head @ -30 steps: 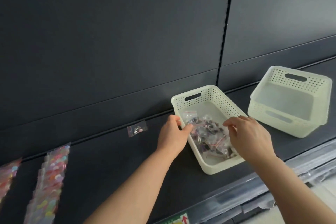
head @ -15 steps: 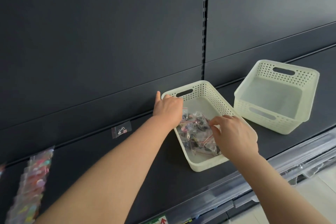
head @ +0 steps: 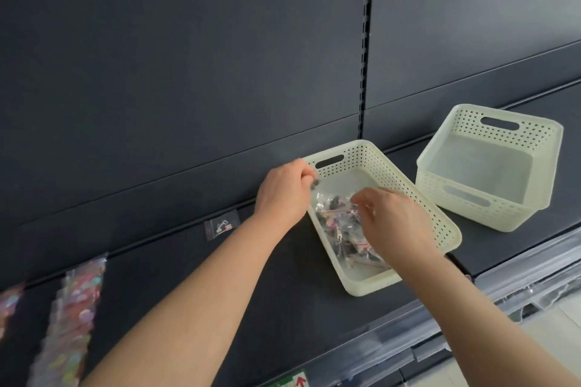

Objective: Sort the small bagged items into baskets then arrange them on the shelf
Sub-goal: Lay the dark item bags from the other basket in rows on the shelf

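A cream perforated basket (head: 437,217) stands on the dark shelf (head: 220,292) and holds a heap of small clear bagged items (head: 342,229). My left hand (head: 283,195) is at the basket's far left corner, fingers pinched on one small clear bag (head: 316,190) over the rim. My right hand (head: 393,223) reaches into the basket with fingertips down among the bags; whether it grips one is hidden. A single small bag (head: 221,225) lies alone on the shelf to the left.
A stack of empty cream baskets (head: 490,198) stands at the right. Rows of colourful bagged items (head: 72,317) lie on the shelf at the left. The dark back panel rises behind. The shelf's front edge carries a clear label rail (head: 471,324).
My left hand has lifted from the heap to the basket's far left corner with a bag pinched. My right hand stays in the heap. The view has shifted a little.
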`<action>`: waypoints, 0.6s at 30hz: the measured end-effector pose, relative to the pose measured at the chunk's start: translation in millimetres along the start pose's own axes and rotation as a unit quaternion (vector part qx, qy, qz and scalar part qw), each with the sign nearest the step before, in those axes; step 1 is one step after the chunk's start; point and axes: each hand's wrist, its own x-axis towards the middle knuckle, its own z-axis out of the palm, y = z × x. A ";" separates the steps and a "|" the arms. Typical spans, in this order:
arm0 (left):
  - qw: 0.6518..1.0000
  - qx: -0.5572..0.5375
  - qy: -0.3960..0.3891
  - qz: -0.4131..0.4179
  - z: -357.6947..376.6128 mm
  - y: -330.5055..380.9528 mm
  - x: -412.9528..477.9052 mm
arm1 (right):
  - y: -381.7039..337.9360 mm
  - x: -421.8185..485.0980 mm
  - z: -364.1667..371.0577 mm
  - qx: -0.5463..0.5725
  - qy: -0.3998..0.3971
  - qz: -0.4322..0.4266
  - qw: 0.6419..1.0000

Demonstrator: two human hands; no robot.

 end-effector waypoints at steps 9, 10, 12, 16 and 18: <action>0.878 -0.415 0.032 -0.235 -68.9 -56.6 -79.5 | -106.5 -2.2 38.7 0.464 -0.176 0.080 0.864; 0.872 -0.423 0.035 -0.243 -70.8 -62.6 -86.9 | -113.1 -5.6 43.3 0.483 -0.209 0.091 0.845; 0.862 -0.431 0.042 -0.262 -70.7 -73.9 -99.7 | -123.1 -14.0 51.8 0.508 -0.251 0.094 0.819; 0.858 -0.413 0.067 -0.299 -64.8 -91.4 -118.2 | -133.9 -24.1 67.7 0.513 -0.260 0.106 0.811; 0.857 -0.401 0.084 -0.311 -60.5 -98.1 -123.2 | -135.9 -25.9 72.6 0.502 -0.265 0.112 0.816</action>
